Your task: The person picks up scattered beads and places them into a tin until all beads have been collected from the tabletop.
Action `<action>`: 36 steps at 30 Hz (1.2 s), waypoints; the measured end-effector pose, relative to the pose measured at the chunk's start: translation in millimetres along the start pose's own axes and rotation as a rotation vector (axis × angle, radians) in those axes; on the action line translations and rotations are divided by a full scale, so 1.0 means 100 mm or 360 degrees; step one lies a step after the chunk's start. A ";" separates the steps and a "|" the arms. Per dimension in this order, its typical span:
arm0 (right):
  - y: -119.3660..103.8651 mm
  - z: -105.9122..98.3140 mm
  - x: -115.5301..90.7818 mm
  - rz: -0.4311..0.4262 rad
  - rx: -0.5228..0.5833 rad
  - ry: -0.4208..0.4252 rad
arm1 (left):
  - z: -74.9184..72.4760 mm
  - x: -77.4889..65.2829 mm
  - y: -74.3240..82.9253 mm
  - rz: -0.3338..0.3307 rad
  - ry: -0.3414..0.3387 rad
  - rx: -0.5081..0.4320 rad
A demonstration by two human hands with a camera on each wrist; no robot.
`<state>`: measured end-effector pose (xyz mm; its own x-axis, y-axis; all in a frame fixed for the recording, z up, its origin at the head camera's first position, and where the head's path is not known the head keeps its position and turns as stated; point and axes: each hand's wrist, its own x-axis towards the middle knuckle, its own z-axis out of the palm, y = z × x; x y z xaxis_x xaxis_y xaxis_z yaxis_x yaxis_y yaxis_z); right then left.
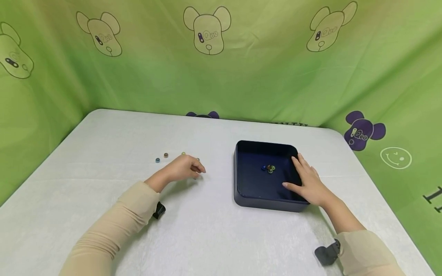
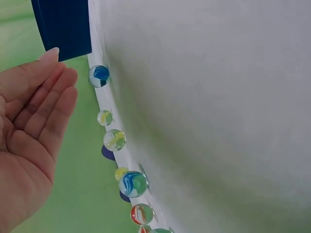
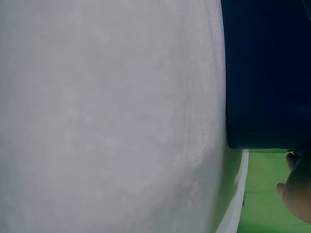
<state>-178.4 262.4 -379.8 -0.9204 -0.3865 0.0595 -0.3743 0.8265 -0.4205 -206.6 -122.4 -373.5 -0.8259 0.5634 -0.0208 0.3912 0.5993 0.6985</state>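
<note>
My left hand [image 1: 183, 167] hovers over the left part of the table among small glass marbles, its fingers loosely bent with nothing between them. In the left wrist view, the thumb and fingertips are near a clear marble with a blue swirl [image 2: 99, 76]. A row of others runs past the hand, including a yellow-swirled marble [image 2: 114, 140] and a red-swirled marble [image 2: 141, 214]. My right hand [image 1: 308, 184] rests at the right rim of a dark blue square tray [image 1: 266, 202], fingers spread and fairly straight. Several marbles [image 1: 270, 171] cluster on the tray's floor.
A white cloth covers the table [image 1: 203, 234]. Beyond its back and side edges hangs a green curtain [image 1: 145, 84] printed with bear heads. A blue marble [image 1: 157, 160] and a brownish marble [image 1: 166, 155] lie left of the left hand.
</note>
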 end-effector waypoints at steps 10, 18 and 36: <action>-0.02 -0.01 0.00 -0.0019 -0.0003 0.0013 | -0.01 0.01 -0.02 -0.0087 -0.0001 0.0165; -0.03 -0.01 0.01 -0.0018 0.0012 0.0007 | 0.00 0.02 -0.03 -0.0163 -0.0019 0.0208; -0.02 -0.01 0.00 -0.0005 0.0020 0.0003 | 0.04 0.06 -0.03 -0.0104 -0.0048 0.0514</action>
<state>-177.8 261.6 -378.0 -0.9193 -0.3886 0.0625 -0.3760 0.8200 -0.4316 -211.3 -118.4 -378.4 -0.8431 0.5314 -0.0827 0.4502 0.7815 0.4318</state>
